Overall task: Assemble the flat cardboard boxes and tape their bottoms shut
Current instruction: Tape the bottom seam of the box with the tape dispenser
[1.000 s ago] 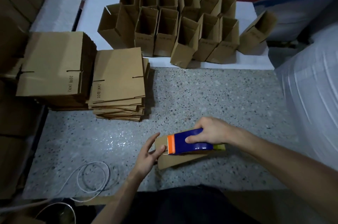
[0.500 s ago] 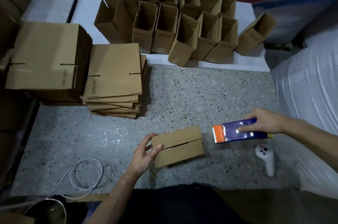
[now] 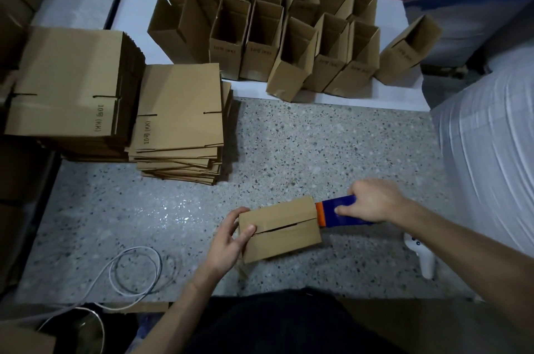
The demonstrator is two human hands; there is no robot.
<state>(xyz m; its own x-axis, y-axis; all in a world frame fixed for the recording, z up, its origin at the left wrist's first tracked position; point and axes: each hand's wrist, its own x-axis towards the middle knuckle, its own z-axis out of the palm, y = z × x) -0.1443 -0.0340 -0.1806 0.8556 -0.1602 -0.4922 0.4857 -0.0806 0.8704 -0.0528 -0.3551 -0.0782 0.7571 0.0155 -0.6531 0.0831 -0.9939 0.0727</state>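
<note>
Speckled grey worktop (image 3: 318, 151) carried upright open boxes (image 3: 260, 44) at its far side and stacks of flat boxes (image 3: 179, 111) at left. Near the front lay one folded box (image 3: 283, 231), its flap seam slightly parted. A blue-and-orange tape dispenser (image 3: 335, 209) touched the box's right end. The right hand (image 3: 372, 200) gripped the dispenser; the left hand (image 3: 228, 241) clasped the box's left end, thumb on the seam.
</note>
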